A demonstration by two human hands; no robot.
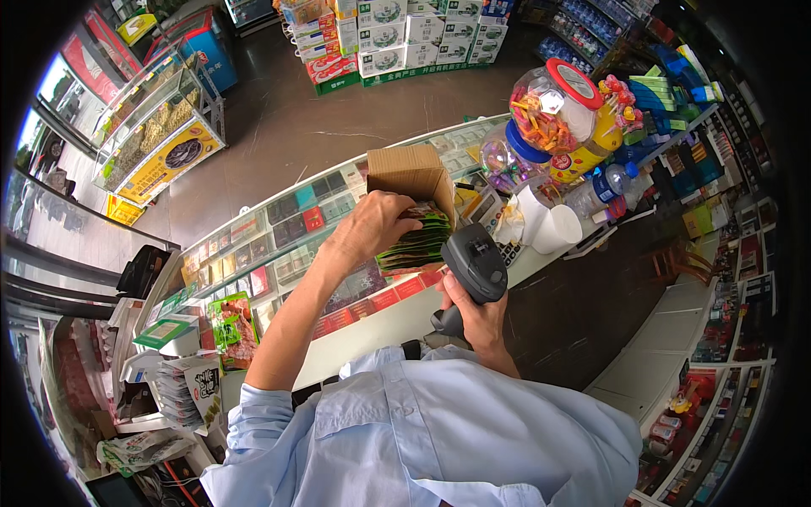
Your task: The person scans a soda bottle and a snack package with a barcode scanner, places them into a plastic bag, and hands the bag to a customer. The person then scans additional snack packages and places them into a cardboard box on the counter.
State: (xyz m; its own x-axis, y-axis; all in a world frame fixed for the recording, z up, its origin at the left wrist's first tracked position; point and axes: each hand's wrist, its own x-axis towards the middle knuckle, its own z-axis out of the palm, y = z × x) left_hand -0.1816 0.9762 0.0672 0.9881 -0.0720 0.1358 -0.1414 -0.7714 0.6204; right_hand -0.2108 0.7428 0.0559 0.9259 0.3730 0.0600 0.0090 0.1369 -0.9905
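My right hand (476,312) grips the handle of a black handheld barcode scanner (476,261) over the near edge of the glass-topped counter (380,329). My left hand (370,229) reaches to the top of a tight row of green snack packets (415,244), its thumb and fingers at their upper edges; whether it pinches one cannot be made out. The packets stand in an open cardboard box (412,166), whose flap is raised on the far side. Off to the left, a green and red snack packet (233,329) lies flat on the counter.
Right of the box are a calculator (491,208), a white paper roll (556,229), a water bottle (602,189) and a red-lidded candy jar (557,104). Cigarette packs (288,231) show under the glass. A stack of grey packets (180,393) stands at the lower left. Stacked cartons (405,38) rise beyond the counter.
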